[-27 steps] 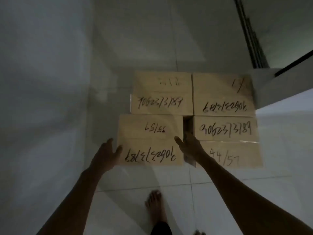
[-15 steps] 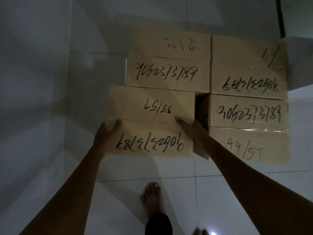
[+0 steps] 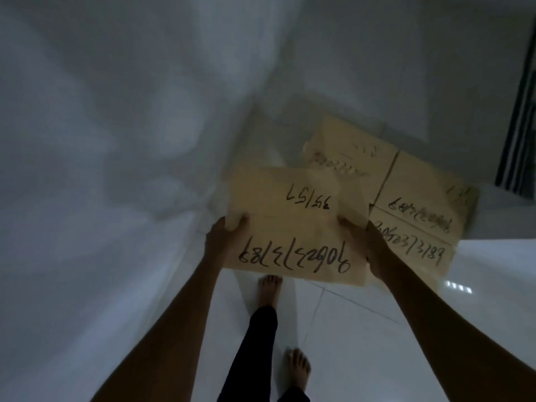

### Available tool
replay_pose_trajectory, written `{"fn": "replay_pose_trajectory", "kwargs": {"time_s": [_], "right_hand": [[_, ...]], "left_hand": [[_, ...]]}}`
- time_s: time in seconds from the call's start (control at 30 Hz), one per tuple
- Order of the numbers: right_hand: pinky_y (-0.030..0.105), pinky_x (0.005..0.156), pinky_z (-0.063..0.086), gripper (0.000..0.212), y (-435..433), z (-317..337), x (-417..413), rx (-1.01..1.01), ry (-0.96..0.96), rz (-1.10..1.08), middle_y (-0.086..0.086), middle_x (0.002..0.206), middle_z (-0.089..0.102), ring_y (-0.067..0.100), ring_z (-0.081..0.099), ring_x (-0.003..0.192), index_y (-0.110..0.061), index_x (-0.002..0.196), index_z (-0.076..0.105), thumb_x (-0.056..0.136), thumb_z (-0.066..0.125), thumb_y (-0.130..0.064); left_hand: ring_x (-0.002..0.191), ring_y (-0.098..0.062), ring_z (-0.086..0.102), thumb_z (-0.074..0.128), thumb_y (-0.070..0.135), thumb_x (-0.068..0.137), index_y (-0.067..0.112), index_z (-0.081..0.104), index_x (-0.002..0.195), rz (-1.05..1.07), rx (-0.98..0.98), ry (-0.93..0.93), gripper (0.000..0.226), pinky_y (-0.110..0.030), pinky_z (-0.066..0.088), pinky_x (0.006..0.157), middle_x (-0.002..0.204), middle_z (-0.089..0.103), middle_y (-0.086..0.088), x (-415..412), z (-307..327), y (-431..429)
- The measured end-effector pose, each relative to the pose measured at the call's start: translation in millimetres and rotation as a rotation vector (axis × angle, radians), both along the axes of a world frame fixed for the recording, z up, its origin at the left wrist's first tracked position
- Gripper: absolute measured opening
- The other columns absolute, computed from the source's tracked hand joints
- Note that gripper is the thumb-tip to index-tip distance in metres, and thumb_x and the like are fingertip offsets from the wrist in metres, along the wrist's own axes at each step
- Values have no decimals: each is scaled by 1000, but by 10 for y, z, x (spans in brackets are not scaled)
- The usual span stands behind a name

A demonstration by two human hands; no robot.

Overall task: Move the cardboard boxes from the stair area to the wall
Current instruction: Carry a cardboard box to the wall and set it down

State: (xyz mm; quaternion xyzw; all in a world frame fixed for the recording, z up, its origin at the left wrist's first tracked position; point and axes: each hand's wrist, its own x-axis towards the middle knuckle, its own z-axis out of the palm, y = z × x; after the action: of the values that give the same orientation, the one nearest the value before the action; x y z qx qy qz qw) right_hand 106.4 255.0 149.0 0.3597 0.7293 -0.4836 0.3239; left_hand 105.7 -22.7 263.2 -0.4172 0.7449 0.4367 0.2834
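I hold a tan cardboard box (image 3: 293, 224) with black handwritten numbers, lifted off the floor in front of me. My left hand (image 3: 223, 239) grips its left edge, thumb on top. My right hand (image 3: 368, 245) grips its right edge. Behind it, three more cardboard boxes stay on the floor: a far one (image 3: 351, 152), a right one (image 3: 426, 195) and a near right one (image 3: 417, 250), partly hidden by the held box and my right hand.
A white wall (image 3: 116, 140) runs along the left. White tiled floor (image 3: 348, 329) lies below, with my bare feet (image 3: 269, 288) on it. A dark striped strip (image 3: 519, 134) shows at the far right, above a white ledge (image 3: 493, 216).
The box has come up off the floor and away from the others, held between both hands. The view has swung left toward the wall.
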Motion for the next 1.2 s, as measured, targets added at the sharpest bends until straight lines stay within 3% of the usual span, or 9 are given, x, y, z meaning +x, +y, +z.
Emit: {"fn": "replay_pose_trajectory", "kwargs": {"time_s": [0.1,0.2,0.3,0.4,0.47,0.6,0.8,0.97,1.2], "right_hand": [[48,75,61,65,-217,836,305,-48,107,116,2,107,72,26,72,92,-34,125,53,70,76,-60],[35,61,57,41,-481,1663,621,-78,212,240,3,101,69,21,69,85,-29,114,51,83,75,-40],[43,72,60,48,-773,2342,1079,-84,236,354,9,104,70,27,69,89,-19,120,57,82,73,-42],[51,80,60,66,-1036,2779,1605,-82,170,474,6,102,73,29,71,89,-23,118,61,67,75,-63],[53,79,60,81,-1234,2894,1933,-93,159,569,5,104,74,31,72,90,-25,118,64,53,74,-73],[52,86,58,88,-1806,3086,2664,-123,158,813,7,112,71,32,69,98,-20,125,62,55,71,-73],[44,77,60,52,-2593,3290,4026,-186,166,1058,8,103,74,27,72,88,-19,110,67,74,76,-55],[54,77,60,69,-3114,3161,5242,-207,159,1237,6,100,77,30,74,86,-24,115,68,62,74,-68],[55,84,57,70,-3560,3103,6869,-216,110,1423,8,106,72,31,69,93,-19,123,61,70,71,-64]], "left_hand": [[115,-33,60,47,65,87,14,55,130,25,-73,26,68,-44,48,100,127,64,-13,827,161,-214],[116,-35,58,48,64,87,10,53,131,141,-125,90,70,-44,47,100,129,62,-15,1504,783,-358],[114,-35,60,50,67,84,10,55,131,283,-118,110,74,-47,49,100,127,63,-15,2320,1341,-533],[110,-33,62,52,70,81,11,58,128,417,-132,134,76,-47,51,98,123,66,-13,3240,1822,-661],[107,-33,64,53,75,74,13,61,125,514,-122,152,80,-46,52,96,118,68,-12,3865,2001,-731],[101,-32,67,51,79,64,11,63,121,696,-145,177,90,-48,54,92,112,70,-13,5086,2148,-857],[102,-34,66,47,81,66,10,61,123,940,-183,169,93,-49,54,92,115,70,-15,6778,2168,-1076],[104,-34,66,44,92,54,11,60,124,1079,-191,159,108,-49,54,93,117,68,-14,8224,2085,-1215],[118,-36,59,45,87,63,9,49,136,1260,-227,43,106,-50,48,100,135,57,-16,9816,2025,-1208]]}}
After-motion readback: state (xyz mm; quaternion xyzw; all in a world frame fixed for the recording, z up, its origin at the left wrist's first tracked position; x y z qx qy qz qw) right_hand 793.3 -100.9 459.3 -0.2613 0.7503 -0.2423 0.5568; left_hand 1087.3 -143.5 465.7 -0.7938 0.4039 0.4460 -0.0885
